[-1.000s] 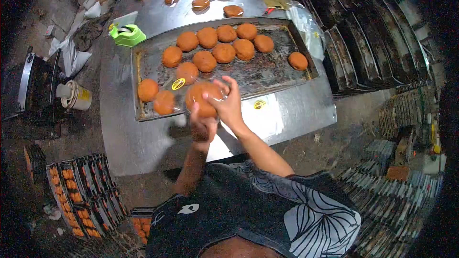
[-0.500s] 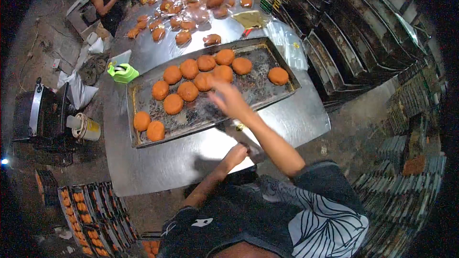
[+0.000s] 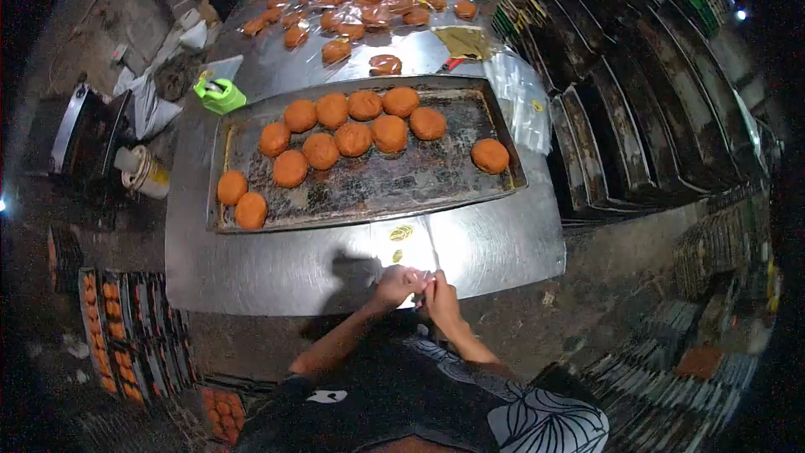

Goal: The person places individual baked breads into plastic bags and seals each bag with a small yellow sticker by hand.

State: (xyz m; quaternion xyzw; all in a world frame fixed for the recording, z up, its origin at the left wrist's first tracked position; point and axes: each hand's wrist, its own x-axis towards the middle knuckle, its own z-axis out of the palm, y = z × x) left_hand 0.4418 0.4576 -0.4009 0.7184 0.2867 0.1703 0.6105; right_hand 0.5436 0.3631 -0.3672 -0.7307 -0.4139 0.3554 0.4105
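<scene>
My left hand (image 3: 396, 287) and my right hand (image 3: 442, 302) are close together at the front edge of the metal table. Their fingers are closed on the near end of a clear plastic bag (image 3: 417, 243) with yellow print, which lies out flat away from me. Just beyond the bag is a dark baking tray (image 3: 419, 180) with several round brown buns (image 3: 353, 139) in it. One bun (image 3: 490, 155) sits apart at the tray's right end, and two lie at its left end.
Bagged buns (image 3: 369, 13) cover the far table. A green container (image 3: 220, 95) stands left of the tray; a stack of clear bags (image 3: 516, 96) lies right. Stacked trays (image 3: 620, 117) are at the right, bun-filled trays (image 3: 109, 331) at lower left. Other people stand at the far end.
My right hand has drawn back from over the buns to the table's front edge, beside my left hand. The bag now lies spread out in front of both hands. The view has shifted.
</scene>
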